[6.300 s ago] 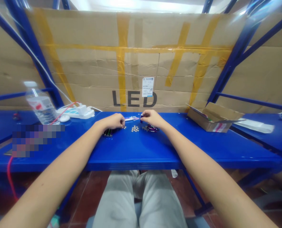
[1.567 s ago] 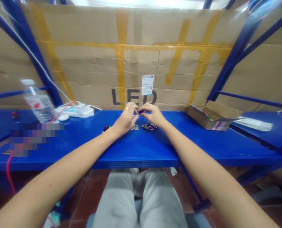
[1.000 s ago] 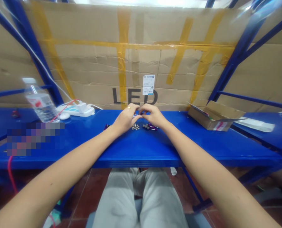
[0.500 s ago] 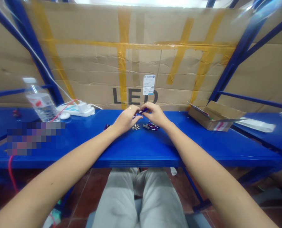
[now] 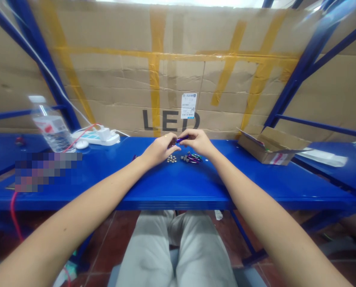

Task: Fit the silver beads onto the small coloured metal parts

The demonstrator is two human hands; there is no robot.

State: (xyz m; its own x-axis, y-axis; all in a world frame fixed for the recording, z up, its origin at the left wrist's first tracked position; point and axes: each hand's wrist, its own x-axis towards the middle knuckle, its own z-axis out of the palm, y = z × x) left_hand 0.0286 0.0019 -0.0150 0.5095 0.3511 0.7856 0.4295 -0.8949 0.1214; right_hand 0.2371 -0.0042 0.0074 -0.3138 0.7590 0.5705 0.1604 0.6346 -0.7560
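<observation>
My left hand [image 5: 161, 150] and my right hand [image 5: 198, 142] meet above the blue table, fingers closed in pinches. Between the right fingertips is a slim, shiny purple metal piece [image 5: 182, 139], pointing toward the left hand. The left fingers close on a small purple part [image 5: 174, 145], mostly hidden by the thumb. Just below the hands lie several small round silvery pieces [image 5: 172, 158]. Right of them is a little pile of slim purple and green metallic pieces [image 5: 193, 158]. Another purple piece [image 5: 134, 157] shows partly behind my left wrist.
The blue table [image 5: 178, 187] backs onto a large taped cardboard sheet [image 5: 121, 87]. On the left stand a tilted-looking water bottle [image 5: 52, 127] and a white power strip [image 5: 98, 137] with cables. An open cardboard box [image 5: 270, 147] sits at right, between blue metal posts.
My right hand has shifted slightly, and the purple piece in it shows more clearly. More of the pile, with a green piece, is visible. The left hand stays nearly in place.
</observation>
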